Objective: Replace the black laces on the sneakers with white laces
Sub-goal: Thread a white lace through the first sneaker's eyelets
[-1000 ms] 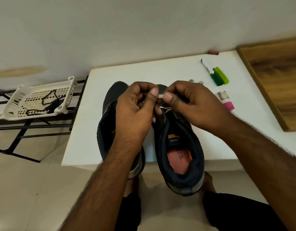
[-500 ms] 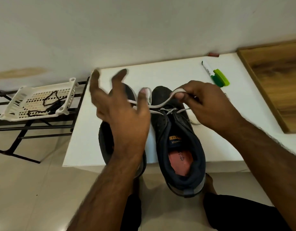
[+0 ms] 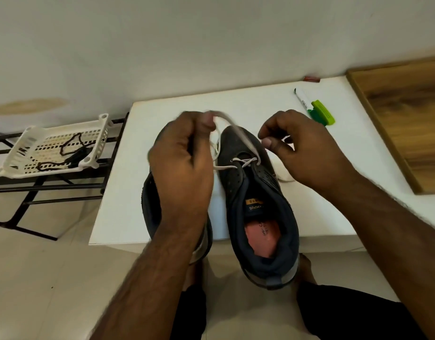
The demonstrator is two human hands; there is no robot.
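Observation:
Two dark sneakers stand on a white table. The right sneaker shows an orange insole and has a white lace threaded through its front eyelets. My left hand pinches that lace above the toe and hides most of the left sneaker. My right hand hovers beside the right shoe's toe with its fingers curled. Its thumb and forefinger are close together, and no lace shows between them. More white lace lies under that hand. Black laces lie in a white basket to the left.
A white marker and a green object lie at the table's back right. A wooden board borders the right side. The basket sits on a black metal rack. My knees are below the table's front edge.
The lace passed from my right hand's pinch to my left hand. My left hand went from spread open to curled round the lace, and my right hand let go.

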